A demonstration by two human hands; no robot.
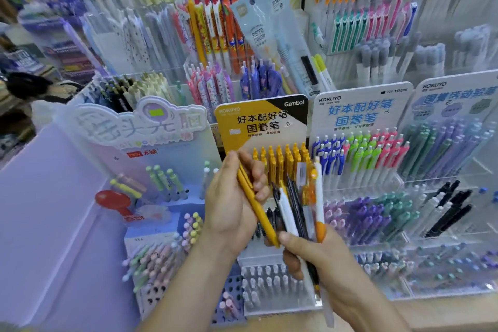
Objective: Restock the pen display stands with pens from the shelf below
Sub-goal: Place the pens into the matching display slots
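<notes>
Yellow pens (260,213), mixed pens (293,205) before stand (242,129)

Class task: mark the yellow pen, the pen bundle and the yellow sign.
yellow pen (256,207): head view, middle of barrel.
pen bundle (288,213): head view, white pen's barrel.
yellow sign (227,143): head view, lower left face.

A pale wood-toned shelf (444,312) carried a row of pen display stands set side by side. From the left stood a pastel stand (151,127) with a cartoon-lettered header, flanked by a lilac panel (48,210). Next came a yellow-and-black-headed Kokuyo stand (258,127), its foot holding white-capped pens (269,286), then a white Kokuyo stand (358,110) with blue lettering and a third Kokuyo stand (455,100) at the far right. Their clear bases sat near the shelf's front edge. Tiers of clear racks (151,35) rose behind, their footing hidden.
</notes>
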